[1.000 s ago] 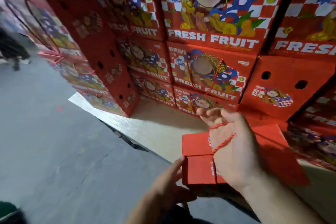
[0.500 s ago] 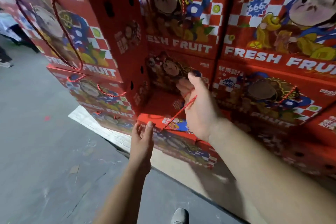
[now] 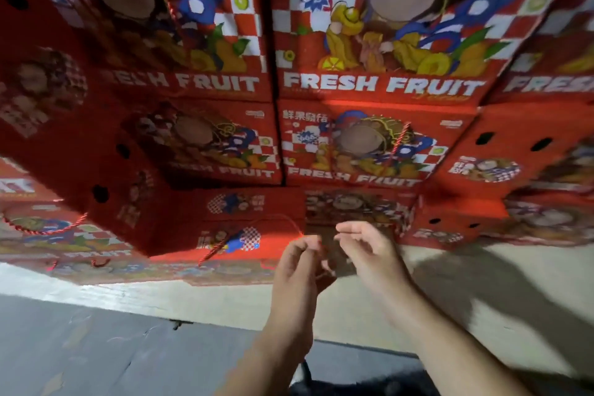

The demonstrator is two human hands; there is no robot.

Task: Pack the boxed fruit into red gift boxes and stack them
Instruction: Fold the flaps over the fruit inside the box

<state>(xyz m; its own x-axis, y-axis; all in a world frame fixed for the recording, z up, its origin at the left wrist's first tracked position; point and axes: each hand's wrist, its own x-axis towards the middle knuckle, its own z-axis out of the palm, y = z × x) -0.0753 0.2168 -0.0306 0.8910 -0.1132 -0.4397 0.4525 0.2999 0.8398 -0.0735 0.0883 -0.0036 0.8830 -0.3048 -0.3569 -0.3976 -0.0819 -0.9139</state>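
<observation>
Red gift box [image 3: 231, 236] lies lowest in the stacked wall of boxes [image 3: 369, 42], on a pale board [image 3: 193, 296]. My left hand [image 3: 297, 267] pinches its red cord handle [image 3: 283, 223]; my right hand [image 3: 369, 251] hovers just beside, fingers loosely curled, grip empty.

1. A grey concrete floor [image 3: 96, 354] fills the lower left, with faint cracks and scuffs.
2. A pale wooden platform [image 3: 199, 299] runs across above it, its front edge slanting down to the right.
3. Dim light throws soft dark shadows over the platform's right part.
</observation>
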